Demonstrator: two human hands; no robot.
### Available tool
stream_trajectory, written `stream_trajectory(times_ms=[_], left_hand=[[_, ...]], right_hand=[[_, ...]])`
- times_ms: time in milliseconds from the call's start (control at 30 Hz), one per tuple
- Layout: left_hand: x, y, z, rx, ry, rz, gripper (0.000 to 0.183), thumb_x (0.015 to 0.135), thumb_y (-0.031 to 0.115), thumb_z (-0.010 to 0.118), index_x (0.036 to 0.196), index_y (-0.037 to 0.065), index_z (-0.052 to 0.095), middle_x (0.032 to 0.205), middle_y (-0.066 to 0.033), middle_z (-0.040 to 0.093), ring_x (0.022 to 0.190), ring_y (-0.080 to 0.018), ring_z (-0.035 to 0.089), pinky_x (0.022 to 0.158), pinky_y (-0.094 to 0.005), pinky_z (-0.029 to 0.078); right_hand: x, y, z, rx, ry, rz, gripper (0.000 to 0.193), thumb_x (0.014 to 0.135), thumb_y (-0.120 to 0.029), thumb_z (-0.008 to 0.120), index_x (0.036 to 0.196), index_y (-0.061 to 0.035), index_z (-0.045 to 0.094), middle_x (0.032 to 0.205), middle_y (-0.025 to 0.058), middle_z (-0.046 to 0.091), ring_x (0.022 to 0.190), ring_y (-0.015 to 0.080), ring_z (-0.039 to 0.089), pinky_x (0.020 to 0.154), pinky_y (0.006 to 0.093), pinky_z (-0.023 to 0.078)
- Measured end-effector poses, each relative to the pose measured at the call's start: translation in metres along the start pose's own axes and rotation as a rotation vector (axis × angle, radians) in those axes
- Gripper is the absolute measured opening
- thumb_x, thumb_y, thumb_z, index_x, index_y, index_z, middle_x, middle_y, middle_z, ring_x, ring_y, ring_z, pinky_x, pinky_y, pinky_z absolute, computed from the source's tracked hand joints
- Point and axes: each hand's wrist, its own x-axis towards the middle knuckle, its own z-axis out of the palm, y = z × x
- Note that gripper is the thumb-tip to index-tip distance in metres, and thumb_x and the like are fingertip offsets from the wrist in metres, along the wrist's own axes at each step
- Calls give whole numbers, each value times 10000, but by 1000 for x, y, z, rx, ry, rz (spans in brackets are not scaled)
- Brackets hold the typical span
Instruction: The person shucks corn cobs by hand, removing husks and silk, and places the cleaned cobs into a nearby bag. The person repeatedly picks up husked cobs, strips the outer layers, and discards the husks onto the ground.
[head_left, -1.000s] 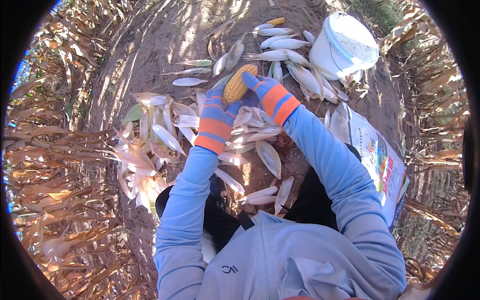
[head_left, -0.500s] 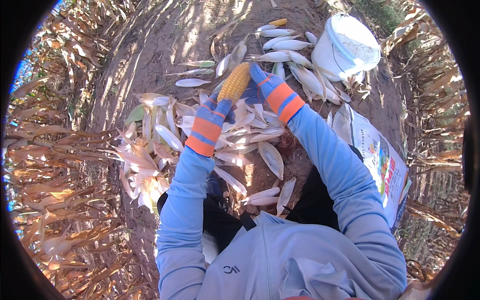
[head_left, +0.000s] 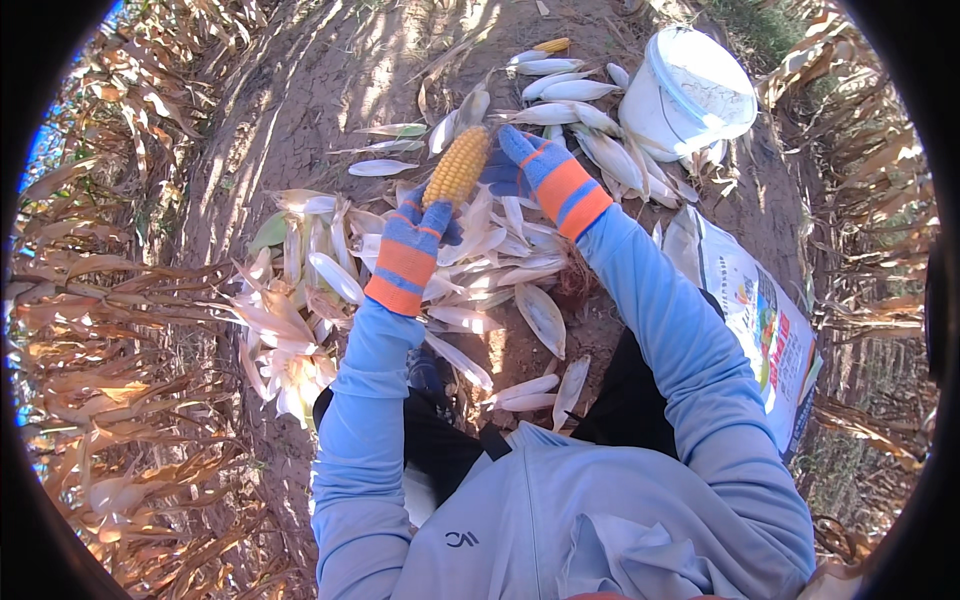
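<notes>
A bare yellow corn cob [head_left: 458, 168] stands tilted in my left hand [head_left: 421, 222], whose blue-gloved fingers wrap round its lower end. Just right of the cob is my right hand [head_left: 527, 160] in the same kind of blue glove with an orange-striped cuff. Its fingers reach out apart toward the cob, some partly in shadow; no object shows in them. A pale husk [head_left: 472, 108] lies beyond the top of the cob. Loose husks [head_left: 490, 240] are heaped on the soil beneath both hands.
At the far right a white bucket [head_left: 665, 105] stands beside several ears still in pale husks [head_left: 580, 90]. One bare yellow cob [head_left: 552, 45] lies behind them. A printed white sack [head_left: 755, 300] rests by my right arm. Dry corn stalks [head_left: 110, 330] line both sides.
My left hand has moved slightly left and nearer with the cob. A small gap has opened between the cob and my right hand.
</notes>
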Motion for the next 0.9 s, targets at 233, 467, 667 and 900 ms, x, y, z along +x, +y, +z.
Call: stream_trajectory(times_ms=[233,467,667,900], left_hand=[[-3,-8,7,257,80,172,390,865,111,549,1220,3,428,923,-63,583,700,-82,544,608,-218,478],[-7,-6,17,207,66,191,402,868,115,523,1228,-24,412,948,-82,572,686,-88,557,605,-217,479],[-5,-6,10,-126,32,-15,344,888,180,521,1165,-13,452,861,-88,582,639,-126,571,586,-258,502],[-7,-6,13,-200,89,-17,329,896,173,503,1160,-20,463,837,-102,591,586,-126,565,536,-254,505]], right_hand=[[-5,-5,2,-138,136,-64,307,863,-243,573,1038,10,571,919,105,626,761,181,623,656,272,505],[4,3,-9,-149,142,-161,192,845,-173,601,948,-17,557,872,100,627,729,176,629,657,284,526],[2,2,-5,-168,124,-202,155,844,-142,595,922,-13,555,867,103,623,743,182,627,673,285,527],[-7,0,-5,-182,76,-201,166,850,-130,570,944,7,584,861,82,622,746,155,604,681,261,494]])
